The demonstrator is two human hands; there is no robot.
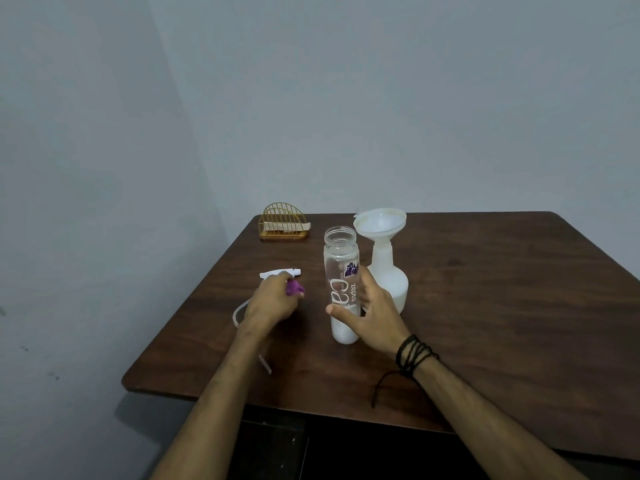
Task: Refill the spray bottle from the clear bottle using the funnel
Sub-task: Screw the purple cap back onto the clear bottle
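Fingers [363, 289] of the right hand [372, 315] are spread and only loosely curved beside the clear bottle [341, 282]; the thumb crosses in front of its lower part and the other fingers lie along its right side, though whether they actually press on it I cannot tell. This bottle stands upright and uncapped near the middle of the desk [485, 306], with white liquid in its bottom part. Just behind and to its right stands the white spray bottle [388, 275], head off, the funnel [380, 221] seated in its neck. Left of the clear bottle, the left hand [272, 301] lies over the removed spray head [282, 273], fingers curled round its purple trigger part; its thin tube shows below the wrist. A gold wire holder [284, 221] sits at the far left corner.
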